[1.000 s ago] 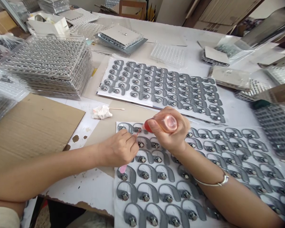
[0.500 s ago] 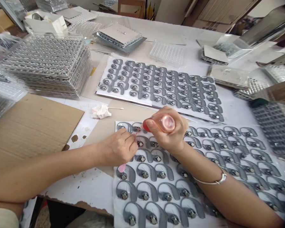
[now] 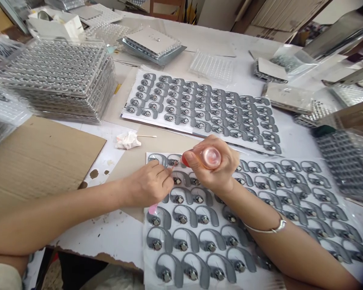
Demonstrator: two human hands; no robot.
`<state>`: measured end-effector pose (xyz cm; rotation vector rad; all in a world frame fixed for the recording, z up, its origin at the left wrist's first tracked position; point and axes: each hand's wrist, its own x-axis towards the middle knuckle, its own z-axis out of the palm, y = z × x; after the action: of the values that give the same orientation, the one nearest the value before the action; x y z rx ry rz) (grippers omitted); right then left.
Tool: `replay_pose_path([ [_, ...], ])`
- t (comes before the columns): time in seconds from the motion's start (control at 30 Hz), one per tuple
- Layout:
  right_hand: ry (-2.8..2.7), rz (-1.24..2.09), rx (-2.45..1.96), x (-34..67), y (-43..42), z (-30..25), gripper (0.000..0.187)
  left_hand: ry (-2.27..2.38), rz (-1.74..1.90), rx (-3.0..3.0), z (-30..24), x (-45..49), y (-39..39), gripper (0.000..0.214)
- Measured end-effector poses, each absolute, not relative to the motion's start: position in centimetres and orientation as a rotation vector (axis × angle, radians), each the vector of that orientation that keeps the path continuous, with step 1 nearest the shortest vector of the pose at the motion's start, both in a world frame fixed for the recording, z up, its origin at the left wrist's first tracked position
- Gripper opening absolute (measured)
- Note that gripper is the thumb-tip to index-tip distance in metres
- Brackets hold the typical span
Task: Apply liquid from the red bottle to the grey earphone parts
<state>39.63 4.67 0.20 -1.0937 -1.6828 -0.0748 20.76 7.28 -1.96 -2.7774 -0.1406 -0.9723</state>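
My right hand [image 3: 213, 169] is wrapped round a small clear bottle [image 3: 210, 157] with a red tip, lying sideways and pointing left. My left hand [image 3: 151, 185] pinches a thin pink stick [image 3: 153, 208], its point near the bottle's tip. Both hands hover over the top-left corner of a white sheet [image 3: 151, 262] covered with several rows of grey hook-shaped parts [image 3: 181, 215], each with a metal stud. A silver bracelet [image 3: 275, 227] is on my right wrist.
A second white sheet of grey parts [image 3: 199, 106] lies further back. Stacked clear trays [image 3: 57, 80] stand at the left, brown cardboard [image 3: 39, 157] lies in front of them. A crumpled tissue and cotton swab [image 3: 128, 139] lie nearby. More trays [image 3: 345, 161] crowd the right.
Both hands stay in the same pose over the sheet's top-left corner. The view has shifted slightly, with everything sliding a little up and left.
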Motion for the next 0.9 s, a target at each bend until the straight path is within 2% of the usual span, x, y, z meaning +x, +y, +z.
replay_pose_path([
  [0.63,-1.719,-0.061,-1.097,39.72,4.43,0.2,0.018,-0.166,-0.977,-2.885,-1.74,20.52,7.84,0.025],
  [0.9,-1.714,0.05,-1.132,39.5,4.13,0.59,0.018,-0.2,-1.002,-2.938,-2.34,20.39,8.28,0.024],
])
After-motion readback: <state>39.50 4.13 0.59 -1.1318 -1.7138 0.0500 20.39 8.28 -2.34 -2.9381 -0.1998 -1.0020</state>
